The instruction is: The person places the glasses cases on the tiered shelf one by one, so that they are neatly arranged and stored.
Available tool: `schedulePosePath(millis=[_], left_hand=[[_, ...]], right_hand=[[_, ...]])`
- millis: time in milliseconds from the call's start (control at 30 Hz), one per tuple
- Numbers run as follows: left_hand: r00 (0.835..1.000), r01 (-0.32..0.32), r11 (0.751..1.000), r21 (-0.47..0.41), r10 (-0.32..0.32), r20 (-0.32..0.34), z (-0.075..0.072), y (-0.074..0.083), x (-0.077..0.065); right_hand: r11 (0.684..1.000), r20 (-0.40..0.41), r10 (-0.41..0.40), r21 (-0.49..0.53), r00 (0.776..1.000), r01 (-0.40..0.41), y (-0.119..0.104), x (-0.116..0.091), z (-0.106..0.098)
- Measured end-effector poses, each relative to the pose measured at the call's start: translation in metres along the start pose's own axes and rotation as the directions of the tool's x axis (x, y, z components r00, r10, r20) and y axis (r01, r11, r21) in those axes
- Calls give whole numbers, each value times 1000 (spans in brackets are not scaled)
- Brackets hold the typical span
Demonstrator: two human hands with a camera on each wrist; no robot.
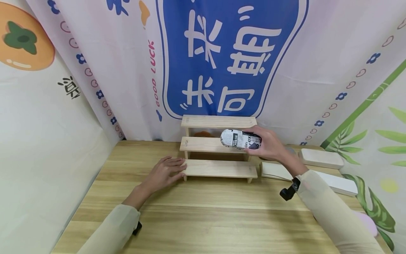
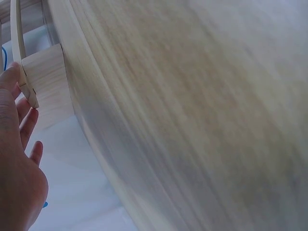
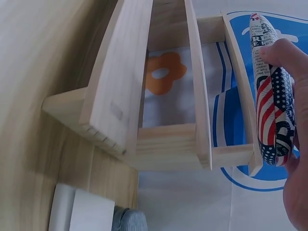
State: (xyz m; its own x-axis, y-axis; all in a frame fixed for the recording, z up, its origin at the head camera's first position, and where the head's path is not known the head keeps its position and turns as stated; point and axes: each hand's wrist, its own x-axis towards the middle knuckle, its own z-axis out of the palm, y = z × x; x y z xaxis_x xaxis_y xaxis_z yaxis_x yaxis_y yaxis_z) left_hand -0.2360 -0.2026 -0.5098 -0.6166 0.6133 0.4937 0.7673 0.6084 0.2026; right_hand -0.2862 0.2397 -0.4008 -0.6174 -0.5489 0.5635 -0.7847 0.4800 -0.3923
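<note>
A three-tier wooden display rack (image 1: 219, 168) stands at the back of the table. My right hand (image 1: 269, 143) holds an oblong, rounded case (image 1: 236, 139), which looks like a glasses case, in front of the middle and upper tiers. Newspaper print and a stars-and-stripes pattern cover the case (image 3: 272, 101) in the right wrist view, with the thumb on one side of it. At the rack's left end, my left hand (image 1: 165, 173) touches the lowest tier with loosely extended fingers. The left wrist view has this hand (image 2: 17, 144) against the board's end.
Right of the rack lie a cream flat item (image 1: 276, 171), a white rounded box (image 1: 321, 158), a long white box (image 1: 337, 182) and a partly hidden grey item (image 3: 131, 220). A pink object (image 1: 367, 223) shows beyond the right sleeve. Printed cloth (image 1: 136, 88) hangs behind the table.
</note>
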Motion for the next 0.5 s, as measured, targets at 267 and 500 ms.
schedulePosePath(millis=[267,500], left_hand=[[1000,-10,1000,-4,10,-7,-1,1,0],[999,-28,1000,6,28,-19,-1,1,0]], right_hand=[[1000,-45,-5,7,999,6,-2,15,10],[999,-34,52,15,998,-51,-3,26,16]])
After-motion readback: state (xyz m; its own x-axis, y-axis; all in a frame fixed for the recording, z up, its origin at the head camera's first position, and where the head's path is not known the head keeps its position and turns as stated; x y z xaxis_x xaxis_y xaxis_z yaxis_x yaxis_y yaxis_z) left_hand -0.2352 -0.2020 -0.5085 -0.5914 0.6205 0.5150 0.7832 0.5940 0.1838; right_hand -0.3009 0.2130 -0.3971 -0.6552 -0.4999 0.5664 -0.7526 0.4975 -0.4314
